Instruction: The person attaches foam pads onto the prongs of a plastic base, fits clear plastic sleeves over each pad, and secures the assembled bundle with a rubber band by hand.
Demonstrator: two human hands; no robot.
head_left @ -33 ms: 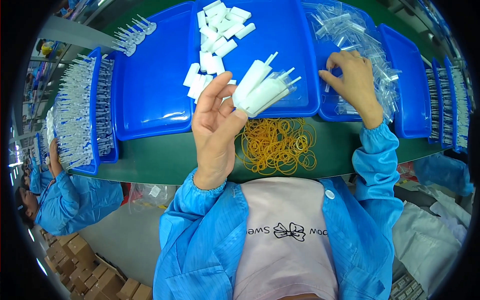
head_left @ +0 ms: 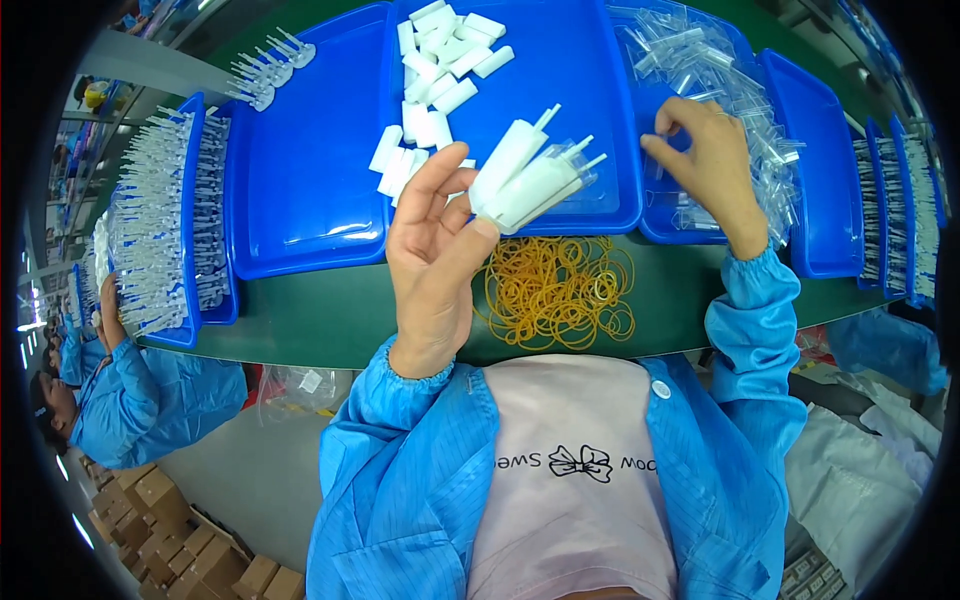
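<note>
Upright above the middle blue tray [head_left: 520, 60], a fanned bundle of white plastic pieces with thin rods [head_left: 530, 185] is pinched by the thumb and fingers of my left hand [head_left: 435, 250]. Some clear plastic shows at the bundle's right side. My right hand [head_left: 710, 160] hangs over the right blue tray [head_left: 690, 238], beside a heap of clear plastic sleeves [head_left: 765, 150]. Its thumb and index finger curve toward each other with a small gap. I see nothing between them; the other fingertips are hidden. White plastic blocks [head_left: 455, 95] lie left of the bundle in the middle tray.
Yellow rubber bands [head_left: 560, 290] lie on the green table [head_left: 320, 310] before me. A left blue tray [head_left: 310, 200] holds small stemmed pieces [head_left: 265, 75] at its far corner. Racks of white rods [head_left: 160, 220] stand farther left. A co-worker [head_left: 150, 400] sits at lower left near cardboard boxes [head_left: 160, 500].
</note>
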